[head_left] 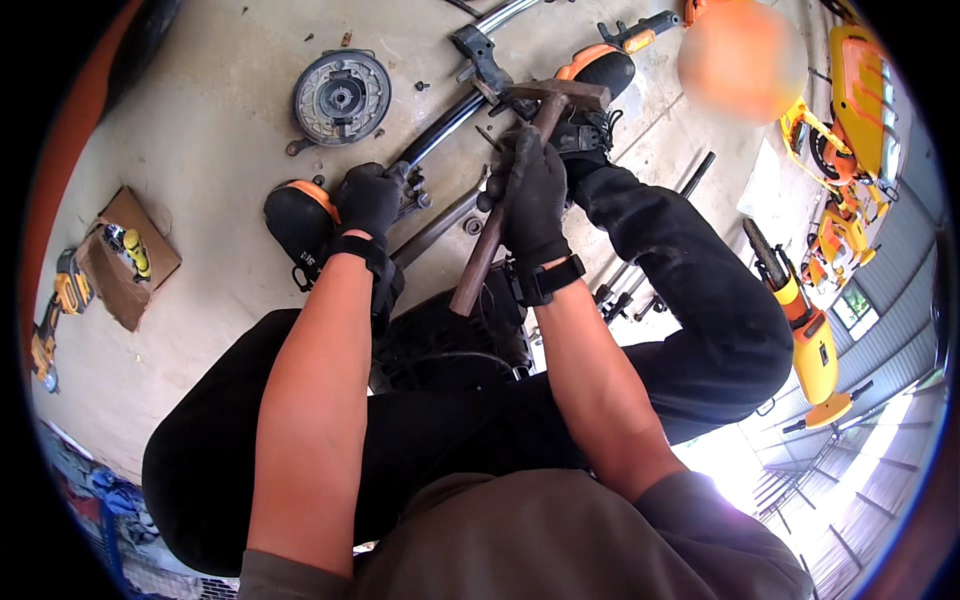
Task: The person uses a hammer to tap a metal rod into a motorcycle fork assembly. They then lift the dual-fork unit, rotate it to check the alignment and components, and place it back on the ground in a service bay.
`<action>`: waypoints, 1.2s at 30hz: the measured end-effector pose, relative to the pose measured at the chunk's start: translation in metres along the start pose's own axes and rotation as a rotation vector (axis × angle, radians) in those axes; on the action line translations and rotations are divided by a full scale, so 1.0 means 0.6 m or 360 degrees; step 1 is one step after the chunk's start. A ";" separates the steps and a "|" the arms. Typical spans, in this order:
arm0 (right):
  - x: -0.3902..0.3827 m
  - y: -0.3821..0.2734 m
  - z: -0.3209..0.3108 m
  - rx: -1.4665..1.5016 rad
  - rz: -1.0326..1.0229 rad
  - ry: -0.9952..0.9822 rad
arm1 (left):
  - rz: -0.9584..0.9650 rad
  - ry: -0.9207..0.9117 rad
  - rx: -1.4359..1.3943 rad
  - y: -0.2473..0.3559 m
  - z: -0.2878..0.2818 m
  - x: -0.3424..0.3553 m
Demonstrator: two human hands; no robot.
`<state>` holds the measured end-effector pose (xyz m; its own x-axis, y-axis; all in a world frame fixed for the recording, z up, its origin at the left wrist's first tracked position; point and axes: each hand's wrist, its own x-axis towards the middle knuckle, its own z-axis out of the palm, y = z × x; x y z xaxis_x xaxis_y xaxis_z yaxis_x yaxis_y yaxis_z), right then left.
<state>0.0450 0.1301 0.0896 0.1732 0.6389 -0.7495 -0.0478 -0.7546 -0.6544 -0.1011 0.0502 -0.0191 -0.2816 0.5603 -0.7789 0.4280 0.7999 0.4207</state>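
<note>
Both my hands wear black gloves. My right hand point(530, 190) is closed round the brown handle of a hammer point(478, 268), whose rusty metal head point(560, 95) points away from me. My left hand point(370, 200) grips the near end of a long fork tube point(442, 130), at a dark metal fitting. That tube runs away from me through a black clamp point(480, 58) to a shiny chrome section. The hammer head is close to the clamp; whether they touch I cannot tell. Beneath and between my hands lies another metal tube point(440, 225).
A round brake plate point(342, 97) lies on the floor ahead-left. Further left are a cardboard piece point(128, 260) with a yellow bottle point(136, 252), and a yellow cordless drill point(72, 285). Black rods point(697, 175) lie past my right leg; yellow scooters point(858, 100) stand at right.
</note>
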 end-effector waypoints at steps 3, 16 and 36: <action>0.004 0.002 0.011 -0.0056 -0.0053 -0.0012 | 0.0062 0.0058 0.0012 -0.003 0.005 0.003; -0.008 -0.010 0.014 -0.0310 0.0023 0.0047 | 0.0034 0.0002 -0.0060 -0.007 0.007 0.008; 0.012 0.003 0.009 -0.0328 -0.0040 0.0028 | 0.0049 0.0029 0.0044 0.012 -0.003 -0.002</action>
<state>0.0410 0.1343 0.0828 0.1891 0.6567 -0.7300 0.1588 -0.7541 -0.6373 -0.0994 0.0555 -0.0141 -0.2835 0.5884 -0.7573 0.4604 0.7762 0.4308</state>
